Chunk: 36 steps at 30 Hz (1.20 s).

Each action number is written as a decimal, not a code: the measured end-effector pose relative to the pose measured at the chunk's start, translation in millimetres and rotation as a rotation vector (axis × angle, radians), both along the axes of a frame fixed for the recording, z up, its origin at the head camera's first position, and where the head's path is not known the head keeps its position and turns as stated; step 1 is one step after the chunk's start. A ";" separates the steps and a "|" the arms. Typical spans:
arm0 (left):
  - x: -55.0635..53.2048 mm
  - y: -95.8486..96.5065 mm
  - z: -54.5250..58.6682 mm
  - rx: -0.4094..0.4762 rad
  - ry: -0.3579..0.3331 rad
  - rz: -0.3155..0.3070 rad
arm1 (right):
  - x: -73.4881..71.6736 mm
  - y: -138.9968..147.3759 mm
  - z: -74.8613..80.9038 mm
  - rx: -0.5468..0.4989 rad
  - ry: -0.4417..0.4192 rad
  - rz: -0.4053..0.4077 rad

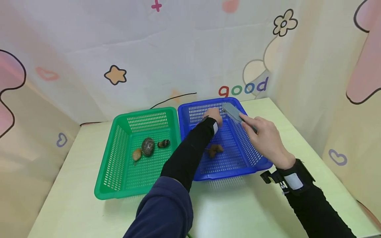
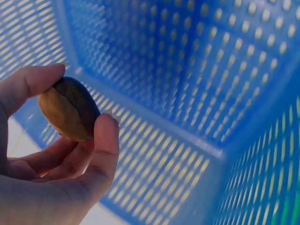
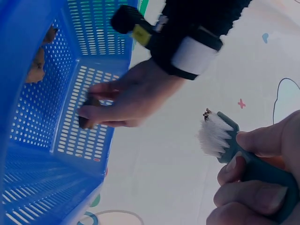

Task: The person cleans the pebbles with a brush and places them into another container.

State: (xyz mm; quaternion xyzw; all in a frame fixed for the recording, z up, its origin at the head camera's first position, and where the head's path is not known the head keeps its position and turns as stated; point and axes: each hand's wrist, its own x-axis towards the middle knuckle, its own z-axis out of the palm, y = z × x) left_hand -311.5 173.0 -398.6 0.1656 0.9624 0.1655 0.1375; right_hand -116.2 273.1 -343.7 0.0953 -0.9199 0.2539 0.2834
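Note:
Over the blue basket (image 1: 232,173), my left hand (image 1: 213,115) pinches a smooth stone (image 2: 70,110) between thumb and fingers. The stone is tan on one side and dark on the other. My right hand (image 1: 263,137) grips a brush (image 1: 233,111) by its grey-green handle, near the basket's right rim. White bristles (image 3: 216,137) on the brush stand apart from the stone, with small brown bits on one corner. On the basket floor lies a brown lumpy piece (image 1: 215,150), partly hidden by the left forearm.
Left of the blue basket is a green basket (image 1: 102,170). Inside it sit a tan stone (image 1: 137,154), a dark stone with pale lines (image 1: 148,146) and a small banded brown-black piece (image 1: 163,143). Both baskets stand on a pale table (image 1: 74,198) against a printed cloth backdrop (image 1: 178,43).

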 end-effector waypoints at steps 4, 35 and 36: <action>2.9 -9.1 22.3 -0.001 0.064 -0.022 | -0.6 -4.6 2.9 0.012 0.006 0.005; 46.1 -126.5 77.2 0.296 0.227 -0.028 | -6.0 -59.9 14.4 0.007 0.018 0.005; 47.9 -130.2 79.4 0.303 0.230 -0.027 | -6.5 -61.9 15.1 0.008 0.018 0.008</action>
